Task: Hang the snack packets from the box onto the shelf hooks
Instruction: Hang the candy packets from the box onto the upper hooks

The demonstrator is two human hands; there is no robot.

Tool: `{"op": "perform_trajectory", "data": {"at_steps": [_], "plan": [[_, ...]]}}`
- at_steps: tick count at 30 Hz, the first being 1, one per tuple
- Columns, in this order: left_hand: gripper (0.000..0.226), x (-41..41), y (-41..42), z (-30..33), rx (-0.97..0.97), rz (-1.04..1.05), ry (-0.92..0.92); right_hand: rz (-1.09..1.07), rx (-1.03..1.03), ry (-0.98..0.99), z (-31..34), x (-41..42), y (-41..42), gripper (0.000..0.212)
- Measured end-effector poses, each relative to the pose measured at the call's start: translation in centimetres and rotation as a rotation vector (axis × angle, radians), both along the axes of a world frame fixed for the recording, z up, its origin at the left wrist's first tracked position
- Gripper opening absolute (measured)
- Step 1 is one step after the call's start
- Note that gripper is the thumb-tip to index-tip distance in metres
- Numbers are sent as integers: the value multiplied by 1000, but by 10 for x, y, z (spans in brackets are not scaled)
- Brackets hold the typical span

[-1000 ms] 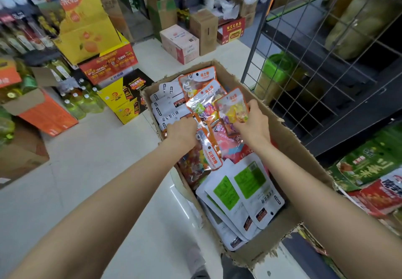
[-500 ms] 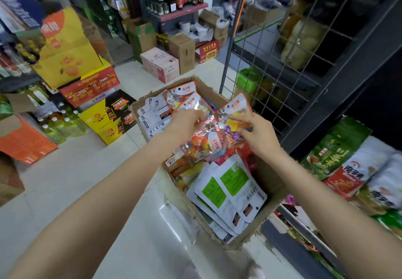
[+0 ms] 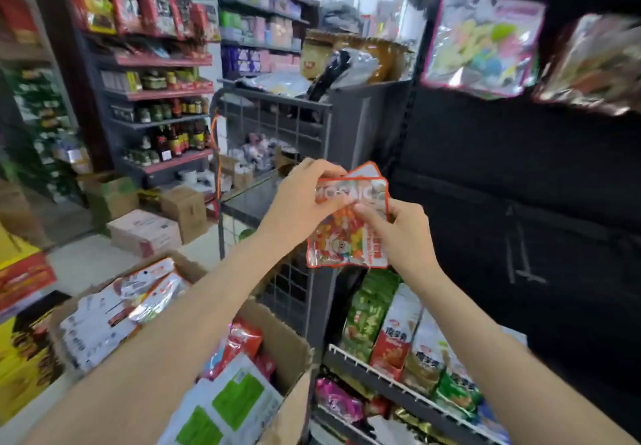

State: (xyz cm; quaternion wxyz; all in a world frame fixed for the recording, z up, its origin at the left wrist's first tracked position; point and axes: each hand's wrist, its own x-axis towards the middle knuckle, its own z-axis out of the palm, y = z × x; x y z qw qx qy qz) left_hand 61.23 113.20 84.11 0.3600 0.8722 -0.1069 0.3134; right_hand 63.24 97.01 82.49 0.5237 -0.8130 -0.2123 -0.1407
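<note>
A brown corrugated cardboard box [image 3: 284, 347] is sitting low at the left, its flaps open, holding flat glossy pouches: white ones with green square labels [image 3: 229, 406] and crinkled red ones. Above it, the left hand [image 3: 301, 201] is pinching the top edge of the red-rimmed, clear plastic snack packets [image 3: 347, 233], rectangular and full of small coloured sweets, with a second packet showing behind the first. The right hand [image 3: 402, 233] is gripping their right side, thumb pressed on the shiny front. Further right, two blurred transparent foil-edged packets [image 3: 482, 42] are hanging against the dark matte shelf panel [image 3: 520, 184].
</note>
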Motion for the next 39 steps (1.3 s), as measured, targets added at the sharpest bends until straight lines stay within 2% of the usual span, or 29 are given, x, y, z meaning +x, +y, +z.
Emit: {"op": "perform_trajectory", "data": {"at_steps": [4,8,12,14,17,20,28,39], "plan": [[18,8,-78,43,57,-96,-89,-71,-26,-67,43,-9,-78,27],[16,8,-151,80,46,-206,-76,-163,8,-173,76,-15,-148,18],[22,12,-199,101,80,-154,-224,-229,98,-212,94,-7,-215,18],[26,18,-215,109,21,-109,-273,-265,115,-239,101,-4,-243,25],[32,29,-234,120,-191,-109,-265,-318,106,-272,114,-5,-272,33],[36,38,-251,138,-341,-67,-281,-359,98,-306,127,0,-289,39],[39,61,-287,175,-287,3,-274,-428,144,-342,146,13,-294,46],[40,69,-295,179,-261,57,-291,-445,147,-315,150,22,-296,48]]}}
